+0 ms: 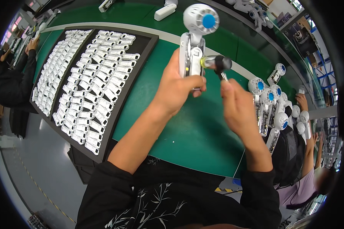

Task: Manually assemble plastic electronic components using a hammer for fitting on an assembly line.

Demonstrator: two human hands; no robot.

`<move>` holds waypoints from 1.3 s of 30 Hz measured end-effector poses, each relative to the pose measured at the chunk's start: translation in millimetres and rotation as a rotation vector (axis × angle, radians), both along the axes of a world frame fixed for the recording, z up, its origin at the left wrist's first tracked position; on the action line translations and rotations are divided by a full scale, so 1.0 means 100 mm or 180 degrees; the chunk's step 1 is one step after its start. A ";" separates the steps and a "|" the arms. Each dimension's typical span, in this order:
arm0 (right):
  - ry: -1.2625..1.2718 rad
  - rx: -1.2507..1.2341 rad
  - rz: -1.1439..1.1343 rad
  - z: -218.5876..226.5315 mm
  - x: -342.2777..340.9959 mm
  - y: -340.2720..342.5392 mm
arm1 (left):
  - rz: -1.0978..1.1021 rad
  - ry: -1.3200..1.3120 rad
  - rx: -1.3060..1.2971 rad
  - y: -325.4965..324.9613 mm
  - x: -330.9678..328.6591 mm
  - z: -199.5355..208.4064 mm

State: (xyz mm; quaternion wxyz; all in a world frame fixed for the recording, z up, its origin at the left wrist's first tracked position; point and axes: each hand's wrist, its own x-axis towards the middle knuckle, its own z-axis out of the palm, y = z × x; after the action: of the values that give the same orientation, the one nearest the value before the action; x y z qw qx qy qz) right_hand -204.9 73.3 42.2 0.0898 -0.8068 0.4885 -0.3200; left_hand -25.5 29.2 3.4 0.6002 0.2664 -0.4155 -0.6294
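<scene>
**Fan (197, 51) upright in the left hand (175, 89), mallet (222, 63) at its flank**

Nearest me are the dark sleeves (114, 183), with both forearms reaching out over the green table (187, 133). I have the left hand wrapped around the lower handle of the fan, thumb across the front, the fingers curled in with no gap left. The right hand (236, 105) is curled tightly on the mallet's shaft, which is mostly hidden in the fist. The mallet's yellow-green face sits right against the handle's right side; whether it touches, I can't tell.

The fan is raised above the table, its round head with the blue disc uppermost. I judge it light but top-heavy, in hard, stiff, rather slick plastic. The handle shows small parts inside, so I'd count that stretch as fragile. I'd grip low around the handle's outer walls, as here, and keep off the head's vents and the exposed parts.

Out to the left lies a black tray (145, 51), packed with rows of white shells (90, 65). To the right, more fans (269, 96) cluster together near the table's edge. Beyond a pale rail (172, 37) runs a green belt (130, 15) bearing a white block (165, 12). Far left is one co-worker (15, 86); at right, another person's hand (302, 101).
</scene>
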 end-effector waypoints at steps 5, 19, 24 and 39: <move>-0.0036 -0.0457 0.0197 -0.08 0.07 -0.06 | -0.0178 0.0286 0.0372 -0.01 0.05 0.04; -0.0968 0.1472 -0.0029 0.04 -0.01 -0.25 | -0.0167 0.0244 0.0030 0.00 -0.07 0.00; -0.0330 0.1176 -0.0336 -0.22 -0.12 -0.38 | -0.0064 0.0808 0.0638 -0.06 0.03 -0.05; -0.4003 0.2746 -0.0308 -0.28 0.09 -1.38 | 0.0546 -0.0042 0.0532 -0.03 -0.17 -0.21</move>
State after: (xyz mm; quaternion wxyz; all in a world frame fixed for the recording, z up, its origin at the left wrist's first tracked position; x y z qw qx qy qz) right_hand -196.0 -65.2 14.4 0.6440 -0.3438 0.4620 -0.5036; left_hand -42.5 26.6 -18.0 0.6248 0.3542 -0.3412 -0.6064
